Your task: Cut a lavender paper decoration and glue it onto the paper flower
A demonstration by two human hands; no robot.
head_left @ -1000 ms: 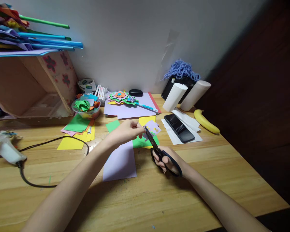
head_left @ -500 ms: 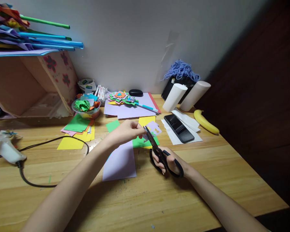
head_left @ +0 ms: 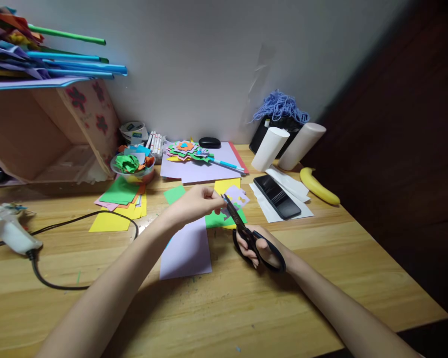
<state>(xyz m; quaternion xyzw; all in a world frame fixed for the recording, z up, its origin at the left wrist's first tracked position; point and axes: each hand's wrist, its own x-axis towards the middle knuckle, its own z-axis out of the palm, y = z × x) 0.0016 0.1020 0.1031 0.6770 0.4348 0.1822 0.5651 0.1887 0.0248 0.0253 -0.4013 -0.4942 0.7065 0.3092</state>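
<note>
My left hand point(head_left: 203, 201) is closed in a pinch, thumb against fingers. Between the fingertips is a tiny bluish bit, seemingly a small piece of paper, mostly hidden. Black scissors point(head_left: 242, 228) are gripped in my right hand point(head_left: 259, 248), with its fingers through the handle loops. Their blade tips point up and left, right at the left fingertips. Beneath the hands lie a purple sheet point(head_left: 186, 253), a green sheet point(head_left: 227, 219), a yellow sheet point(head_left: 224, 186) and cut purple scraps point(head_left: 241, 195).
A glue gun point(head_left: 11, 231) with a black cable lies left, near stacked coloured paper point(head_left: 119, 191) and a bowl of scraps point(head_left: 134, 171). Behind is a layered paper flower point(head_left: 184, 149). To the right are a phone point(head_left: 277, 197), a banana point(head_left: 318, 187) and two white cylinders point(head_left: 271, 149).
The scissors and my right hand have shifted very slightly. My left hand keeps its pinch in nearly the same place, and the view has moved a little.
</note>
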